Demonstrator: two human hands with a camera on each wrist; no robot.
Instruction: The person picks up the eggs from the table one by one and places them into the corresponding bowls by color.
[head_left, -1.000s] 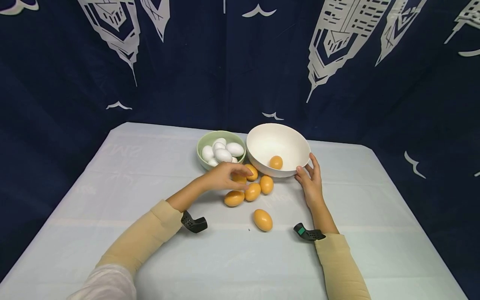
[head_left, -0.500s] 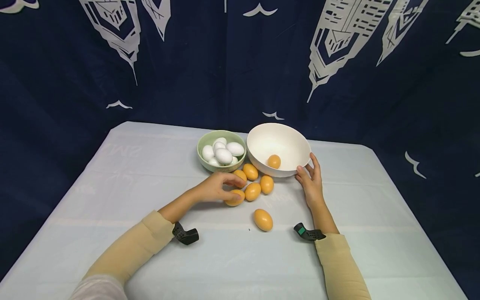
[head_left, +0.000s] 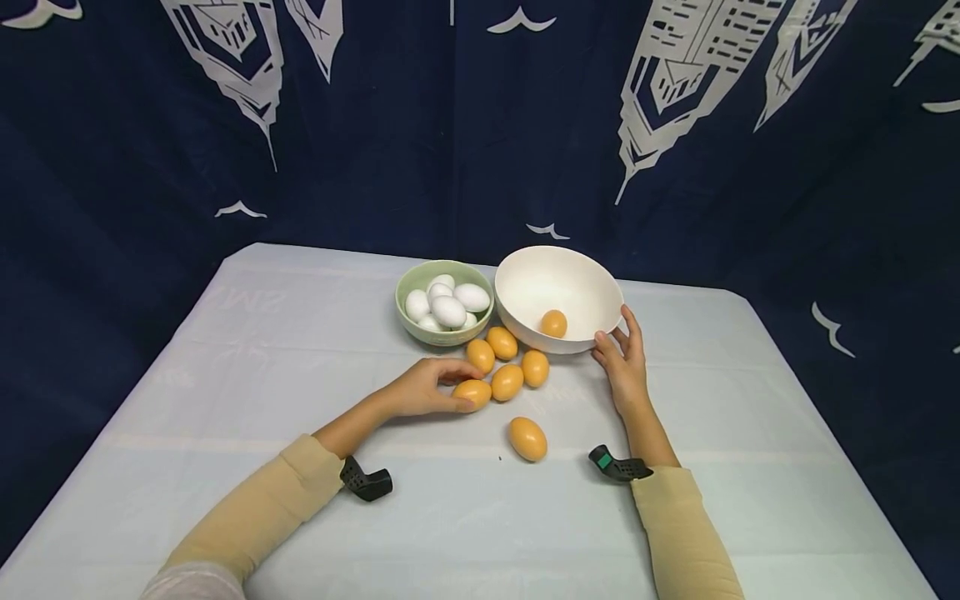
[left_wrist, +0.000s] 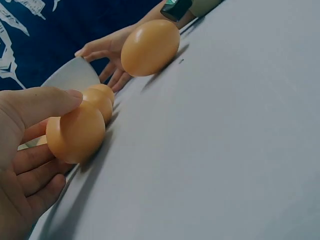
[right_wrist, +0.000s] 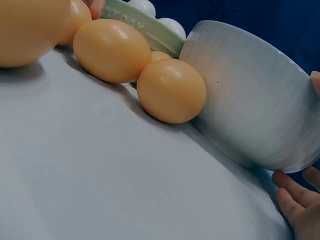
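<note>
My left hand (head_left: 423, 387) holds a brown egg (head_left: 474, 392) at the left of a loose cluster on the table. In the left wrist view the thumb lies over this egg (left_wrist: 80, 132), with fingers behind and below it. My right hand (head_left: 626, 367) grips the right side of a large white bowl (head_left: 540, 283), thumb near the rim. In the right wrist view several fingertips sit under the lower edge of this bowl (right_wrist: 245, 100), which leans. One brown egg (head_left: 553, 323) lies inside it. Several brown eggs (head_left: 507, 382) rest between the left hand and the bowl.
A green bowl (head_left: 450, 338) filled with white eggs (head_left: 448, 312) stands just left of the white bowl. Closer to the front lies a single brown egg (head_left: 528, 439). A dark blue curtain (head_left: 375, 167) hangs behind the white-covered table (head_left: 300, 300).
My left hand has drawn back down and left from the rear eggs to the leftmost egg and closed its thumb and fingers around it. The right hand stays on the white bowl.
</note>
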